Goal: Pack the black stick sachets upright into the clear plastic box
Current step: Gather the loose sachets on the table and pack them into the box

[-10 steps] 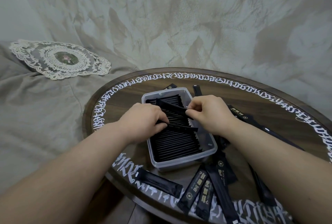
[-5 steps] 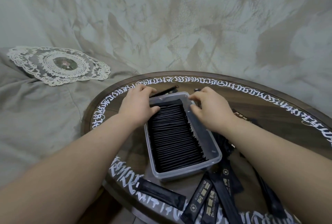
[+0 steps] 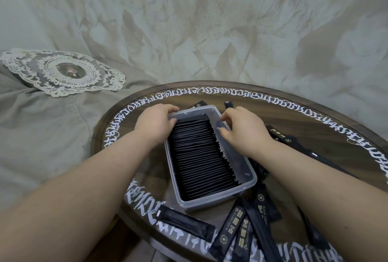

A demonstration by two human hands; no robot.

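Note:
The clear plastic box (image 3: 210, 203) stands in the middle of the round table, packed with a dense row of black stick sachets (image 3: 199, 156) on edge. My left hand (image 3: 155, 123) wraps the box's far left corner, thumb against the row's end. My right hand (image 3: 245, 131) curls over the far right wall, fingertips on the rim. Loose sachets lie flat in front of the box (image 3: 185, 222), at the front right (image 3: 232, 228), along the right under my forearm (image 3: 294, 144), and two ends poke out behind the box (image 3: 197, 105).
The dark round table (image 3: 294, 118) has a band of white lettering around its rim. A grey-green cloth surface (image 3: 52, 135) lies to the left with a lace doily (image 3: 65, 71) on it. Patterned fabric hangs behind the table.
A second ago both hands held one sachet above the box. That sachet now stands in the far end of the row, and both hands have moved to the box's far corners.

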